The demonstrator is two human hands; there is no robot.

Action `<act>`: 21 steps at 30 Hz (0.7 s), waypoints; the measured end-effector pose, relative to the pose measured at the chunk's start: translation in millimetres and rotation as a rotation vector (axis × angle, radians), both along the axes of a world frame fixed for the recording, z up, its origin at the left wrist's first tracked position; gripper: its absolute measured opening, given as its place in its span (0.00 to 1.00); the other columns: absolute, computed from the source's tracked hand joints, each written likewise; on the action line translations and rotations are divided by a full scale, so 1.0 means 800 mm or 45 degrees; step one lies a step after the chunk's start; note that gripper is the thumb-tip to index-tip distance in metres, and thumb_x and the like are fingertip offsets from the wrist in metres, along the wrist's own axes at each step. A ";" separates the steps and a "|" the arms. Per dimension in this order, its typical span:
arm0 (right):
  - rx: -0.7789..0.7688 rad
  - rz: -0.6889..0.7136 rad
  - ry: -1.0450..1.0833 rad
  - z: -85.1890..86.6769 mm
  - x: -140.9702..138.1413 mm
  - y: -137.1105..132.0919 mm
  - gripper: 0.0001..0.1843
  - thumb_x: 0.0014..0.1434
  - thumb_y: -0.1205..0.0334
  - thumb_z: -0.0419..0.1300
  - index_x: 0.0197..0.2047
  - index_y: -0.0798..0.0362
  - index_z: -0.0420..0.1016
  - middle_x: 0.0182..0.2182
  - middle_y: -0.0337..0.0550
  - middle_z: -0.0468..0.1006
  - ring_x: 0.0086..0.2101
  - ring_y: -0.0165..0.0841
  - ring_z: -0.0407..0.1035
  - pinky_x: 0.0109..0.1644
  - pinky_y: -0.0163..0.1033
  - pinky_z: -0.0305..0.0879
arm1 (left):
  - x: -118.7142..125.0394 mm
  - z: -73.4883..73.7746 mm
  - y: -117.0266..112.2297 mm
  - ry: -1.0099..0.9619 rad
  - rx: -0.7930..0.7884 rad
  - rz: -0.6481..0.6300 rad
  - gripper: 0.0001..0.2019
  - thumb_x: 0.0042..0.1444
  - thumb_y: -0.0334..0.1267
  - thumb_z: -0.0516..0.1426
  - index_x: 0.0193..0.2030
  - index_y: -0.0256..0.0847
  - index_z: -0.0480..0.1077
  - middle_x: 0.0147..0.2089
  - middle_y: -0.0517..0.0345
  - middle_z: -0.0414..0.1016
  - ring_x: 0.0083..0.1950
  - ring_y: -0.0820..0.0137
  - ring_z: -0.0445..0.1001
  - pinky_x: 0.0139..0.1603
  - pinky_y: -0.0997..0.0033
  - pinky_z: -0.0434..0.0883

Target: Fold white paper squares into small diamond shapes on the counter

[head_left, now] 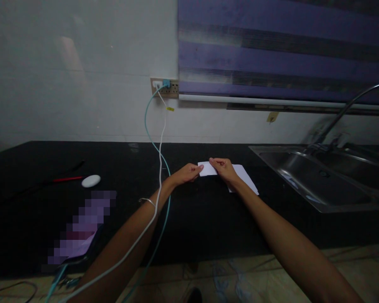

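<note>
A white sheet of paper (pixel 243 176) lies on the black countertop (pixel 196 219), partly folded at its left end. My left hand (pixel 188 173) pinches the fold's left edge, fingers closed on it. My right hand (pixel 223 167) presses and grips the fold from the right, fingers curled over the paper. A thin bangle sits on my left wrist. Both arms reach forward across the counter.
A teal cable (pixel 149 126) and a white cable (pixel 161 160) run from a wall socket (pixel 164 87) down across my left arm. A steel sink (pixel 316 181) with a tap (pixel 344 111) is at right. A white oval object (pixel 91 181), a red pen (pixel 68 179) and a blurred device (pixel 82 229) lie at left.
</note>
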State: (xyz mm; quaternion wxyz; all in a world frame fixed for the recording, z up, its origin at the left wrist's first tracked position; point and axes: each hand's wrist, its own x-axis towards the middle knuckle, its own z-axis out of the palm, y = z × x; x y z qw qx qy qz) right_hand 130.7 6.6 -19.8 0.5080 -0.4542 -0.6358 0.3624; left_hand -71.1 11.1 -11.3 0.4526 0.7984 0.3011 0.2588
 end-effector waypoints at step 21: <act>0.025 0.022 -0.100 0.004 -0.003 -0.004 0.24 0.55 0.41 0.57 0.28 0.55 0.75 0.21 0.37 0.67 0.23 0.28 0.57 0.27 0.35 0.51 | -0.004 0.001 0.006 -0.321 -0.189 0.074 0.15 0.58 0.50 0.53 0.31 0.39 0.64 0.23 0.62 0.67 0.20 0.78 0.64 0.18 0.79 0.55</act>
